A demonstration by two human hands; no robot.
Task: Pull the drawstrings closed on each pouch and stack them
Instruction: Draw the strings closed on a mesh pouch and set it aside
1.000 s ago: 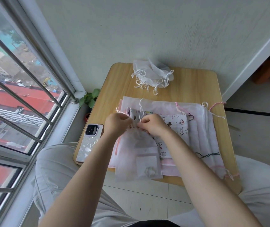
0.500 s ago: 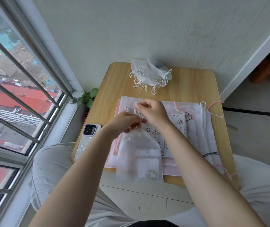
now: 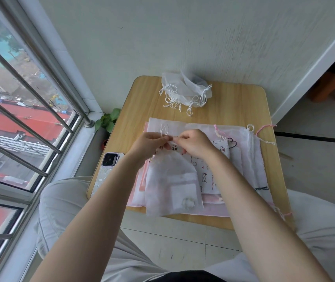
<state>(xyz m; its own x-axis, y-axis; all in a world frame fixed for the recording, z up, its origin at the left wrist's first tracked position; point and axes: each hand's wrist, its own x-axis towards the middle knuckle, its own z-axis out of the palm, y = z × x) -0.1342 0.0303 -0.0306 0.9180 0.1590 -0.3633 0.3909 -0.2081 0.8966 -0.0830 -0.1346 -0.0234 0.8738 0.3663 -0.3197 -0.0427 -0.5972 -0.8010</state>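
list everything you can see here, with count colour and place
sheer pouch: one, white, near table edge, mouth gathered at the hands
drawstring: one loop, white, rising above the left hand
closed pouches: a heap, count unclear, white, far side of table
flat pouches: several, pink, white and cartoon-printed, spread under the sheer pouch
phone: one, pale case, table's left edge
table: one, light wood, against the wall
plant: one, green, beside the window
left hand: pinches the drawstring
right hand: grips the pouch mouth
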